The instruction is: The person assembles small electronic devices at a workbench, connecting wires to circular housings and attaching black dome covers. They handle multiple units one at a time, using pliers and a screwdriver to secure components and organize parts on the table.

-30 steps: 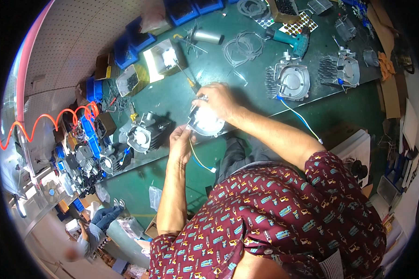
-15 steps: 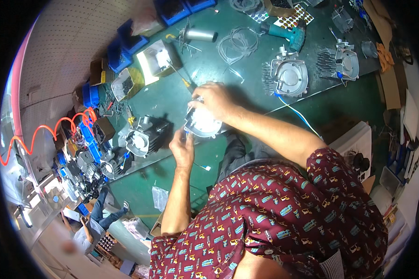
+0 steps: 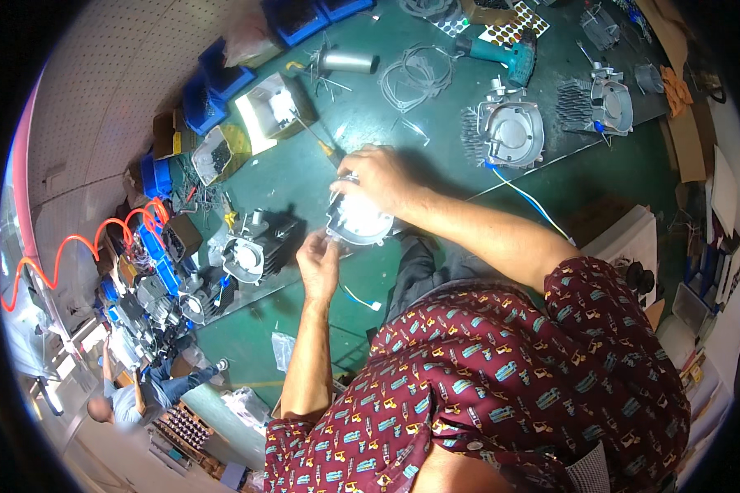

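Note:
At the bench edge before me stands a round, cast-metal motor housing (image 3: 368, 226), its face washed out by bright light. My right hand (image 3: 378, 179) lies over its top, fingers curled round the upper rim. My left hand (image 3: 317, 258) is closed in a pinch at the lower left rim; whatever sits between those fingertips, perhaps a wire, is too small to make out. Below the housing dangles a thin wire with a white connector (image 3: 375, 306). Just beyond my right fingers is a screwdriver (image 3: 327, 149) with a yellow and black handle.
More finned housings stand left (image 3: 245, 256) and right (image 3: 511, 131) on the green bench (image 3: 345, 111). Behind are a cordless drill (image 3: 510, 57), a grey cable coil (image 3: 415, 78), an open box (image 3: 259, 123) and blue bins (image 3: 222, 74). A co-worker (image 3: 136, 403) is at lower left.
The dangling wire and its connector have swung slightly right. My left fingers have shifted a little at the rim, while my right hand stays put. The co-worker has changed posture.

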`<state>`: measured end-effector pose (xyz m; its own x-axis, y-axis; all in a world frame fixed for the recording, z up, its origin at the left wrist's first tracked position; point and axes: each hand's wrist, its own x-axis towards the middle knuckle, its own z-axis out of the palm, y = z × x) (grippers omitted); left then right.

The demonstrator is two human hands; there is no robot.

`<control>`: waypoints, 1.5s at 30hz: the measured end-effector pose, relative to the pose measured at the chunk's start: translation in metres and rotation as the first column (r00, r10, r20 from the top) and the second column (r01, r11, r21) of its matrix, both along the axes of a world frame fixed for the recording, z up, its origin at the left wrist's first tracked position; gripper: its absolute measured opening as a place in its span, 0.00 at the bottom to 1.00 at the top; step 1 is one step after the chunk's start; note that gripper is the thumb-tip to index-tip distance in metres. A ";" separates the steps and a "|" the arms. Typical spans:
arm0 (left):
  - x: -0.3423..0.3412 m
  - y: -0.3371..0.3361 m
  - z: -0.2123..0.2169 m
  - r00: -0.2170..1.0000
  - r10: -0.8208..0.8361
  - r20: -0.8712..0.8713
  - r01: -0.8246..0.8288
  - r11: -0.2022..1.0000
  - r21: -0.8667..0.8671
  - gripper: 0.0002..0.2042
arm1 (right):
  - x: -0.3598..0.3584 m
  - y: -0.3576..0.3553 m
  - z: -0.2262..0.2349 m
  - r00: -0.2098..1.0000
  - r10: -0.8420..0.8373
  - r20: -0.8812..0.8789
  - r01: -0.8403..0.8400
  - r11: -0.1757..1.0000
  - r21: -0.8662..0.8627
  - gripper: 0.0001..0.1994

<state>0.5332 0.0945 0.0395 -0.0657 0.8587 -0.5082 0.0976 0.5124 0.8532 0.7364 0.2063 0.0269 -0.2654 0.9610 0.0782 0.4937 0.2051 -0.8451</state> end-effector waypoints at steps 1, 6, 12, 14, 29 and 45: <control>0.000 -0.001 0.000 1.000 -0.010 -0.022 0.010 1.000 0.001 0.05 | 0.001 0.001 0.000 1.000 0.007 0.007 -0.007 1.000 -0.002 0.14; -0.001 0.001 0.002 0.991 -0.080 -0.108 0.078 0.997 -0.026 0.03 | 0.003 -0.002 0.007 0.999 0.017 0.039 -0.018 1.000 0.024 0.15; -0.002 0.012 0.003 0.975 -0.130 -0.182 0.119 0.990 -0.072 0.03 | 0.001 -0.002 0.005 0.999 0.007 0.039 -0.008 1.000 0.023 0.14; -0.003 0.014 0.005 0.977 -0.129 -0.172 0.120 0.991 -0.065 0.04 | 0.002 -0.001 0.007 0.999 -0.007 0.036 0.006 1.000 0.020 0.15; -0.004 0.003 -0.012 0.952 -0.087 -0.294 0.088 0.996 -0.012 0.05 | 0.002 -0.004 0.004 0.999 -0.026 0.039 0.024 0.998 0.053 0.14; -0.018 0.015 0.013 0.962 0.082 0.260 0.014 0.937 -0.349 0.08 | -0.003 -0.003 0.005 0.998 -0.013 0.060 0.014 1.000 -0.015 0.15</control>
